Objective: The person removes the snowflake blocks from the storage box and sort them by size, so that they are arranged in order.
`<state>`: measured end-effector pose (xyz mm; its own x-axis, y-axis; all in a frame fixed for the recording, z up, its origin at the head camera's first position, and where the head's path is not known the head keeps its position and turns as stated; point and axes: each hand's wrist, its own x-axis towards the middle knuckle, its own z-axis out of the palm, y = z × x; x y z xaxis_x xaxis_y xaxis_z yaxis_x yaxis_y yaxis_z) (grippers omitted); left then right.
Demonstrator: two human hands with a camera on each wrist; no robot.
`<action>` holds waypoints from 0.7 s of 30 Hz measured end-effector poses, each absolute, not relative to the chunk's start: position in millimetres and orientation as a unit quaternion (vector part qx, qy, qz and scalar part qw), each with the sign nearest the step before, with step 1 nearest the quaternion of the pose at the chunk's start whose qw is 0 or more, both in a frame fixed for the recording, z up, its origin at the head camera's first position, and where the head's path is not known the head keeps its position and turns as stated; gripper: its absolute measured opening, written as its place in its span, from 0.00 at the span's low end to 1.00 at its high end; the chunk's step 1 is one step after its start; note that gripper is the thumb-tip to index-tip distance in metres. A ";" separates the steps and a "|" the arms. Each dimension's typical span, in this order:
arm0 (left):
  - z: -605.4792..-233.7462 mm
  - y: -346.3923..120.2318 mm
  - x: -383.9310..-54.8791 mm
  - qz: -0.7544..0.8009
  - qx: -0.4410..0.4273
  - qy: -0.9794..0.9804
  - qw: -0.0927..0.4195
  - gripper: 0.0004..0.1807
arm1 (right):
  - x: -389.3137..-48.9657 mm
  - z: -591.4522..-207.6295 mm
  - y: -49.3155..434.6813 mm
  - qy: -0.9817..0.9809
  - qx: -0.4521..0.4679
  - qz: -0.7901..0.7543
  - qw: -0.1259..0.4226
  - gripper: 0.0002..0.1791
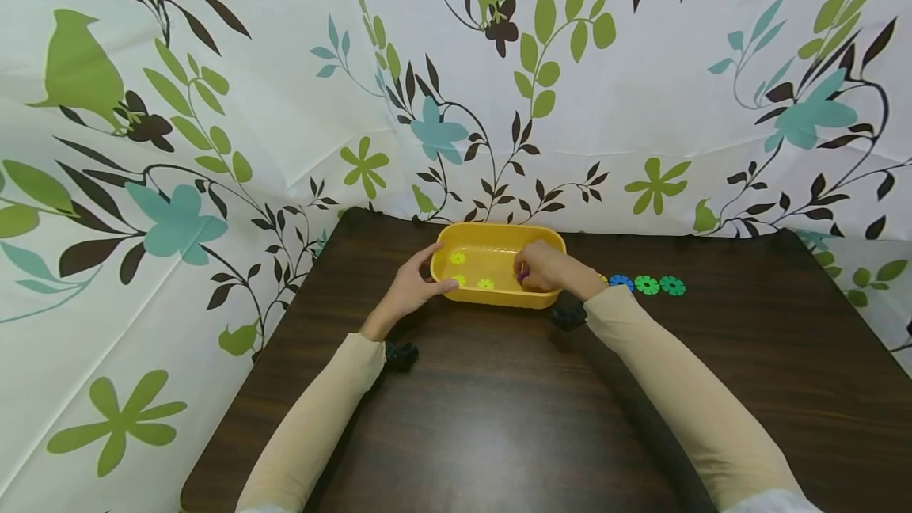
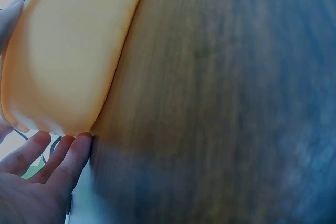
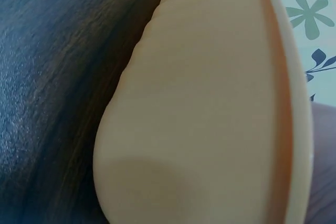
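A yellow plastic tub (image 1: 499,298) stands toward the far side of the table. My left hand (image 1: 412,282) grips its left end, thumb over the front rim; in the left wrist view the fingertips (image 2: 79,142) press the outside of the end wall. Inside the tub, at its right end, my right hand (image 1: 545,265) has curled fingers about a small purple piece (image 1: 523,270), mostly hidden by them. Several yellow-green flower-shaped discs (image 1: 457,258) lie on the tub's floor to the left. In the right wrist view the tub's wall (image 3: 199,98) hides the fingers.
Right of the tub, a blue notched disc (image 1: 621,283), a green one (image 1: 647,285) and a darker green one (image 1: 673,286) lie in a row, with a yellow edge beside the right wrist. A patterned curtain (image 1: 584,125) hangs behind the dark wooden table (image 1: 470,410).
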<state>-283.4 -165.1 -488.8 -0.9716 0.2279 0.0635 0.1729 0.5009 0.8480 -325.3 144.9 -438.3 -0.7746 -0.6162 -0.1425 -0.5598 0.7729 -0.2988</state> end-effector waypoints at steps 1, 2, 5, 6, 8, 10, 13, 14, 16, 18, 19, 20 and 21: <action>-489.0 -165.3 -283.5 0.486 0.115 0.866 0.029 0.52 | -325.2 -438.0 145.1 0.935 -0.314 -0.118 0.118 0.07; -489.0 -165.4 -283.6 0.486 0.115 0.866 0.029 0.52 | -324.9 -437.4 145.3 0.935 -0.314 -0.115 0.120 0.08; -488.7 -165.0 -283.7 0.487 0.116 0.865 0.031 0.51 | -322.8 -433.3 145.2 0.936 -0.308 -0.101 0.136 0.11; -488.8 -164.8 -283.9 0.488 0.116 0.865 0.031 0.51 | -321.9 -431.3 145.2 0.936 -0.307 -0.096 0.142 0.12; -488.9 -164.7 -284.0 0.487 0.115 0.865 0.031 0.51 | -319.9 -427.5 145.7 0.935 -0.307 -0.088 0.153 0.13; -488.7 -164.9 -284.0 0.486 0.114 0.866 0.031 0.52 | -318.5 -424.6 146.1 0.934 -0.306 -0.082 0.162 0.14; -488.6 -165.1 -284.2 0.486 0.117 0.866 0.030 0.51 | -317.4 -422.8 147.2 0.935 -0.298 -0.082 0.176 0.15; -488.7 -165.2 -284.4 0.486 0.118 0.865 0.029 0.51 | -317.5 -422.6 147.4 0.934 -0.297 -0.081 0.179 0.15; -488.8 -165.3 -284.7 0.486 0.121 0.865 0.029 0.51 | -317.4 -422.7 147.6 0.935 -0.293 -0.080 0.184 0.16; -488.4 -165.5 -284.3 0.488 0.122 0.864 0.029 0.51 | -316.9 -422.6 146.9 0.935 -0.291 -0.079 0.185 0.18; -488.5 -165.6 -284.3 0.488 0.122 0.864 0.030 0.51 | -316.6 -422.7 146.6 0.935 -0.291 -0.078 0.185 0.18; -488.5 -165.6 -284.2 0.489 0.122 0.863 0.030 0.51 | -316.4 -422.9 146.1 0.936 -0.291 -0.077 0.184 0.18; -488.2 -165.6 -283.9 0.489 0.122 0.863 0.031 0.52 | -316.0 -423.4 145.6 0.936 -0.290 -0.077 0.184 0.18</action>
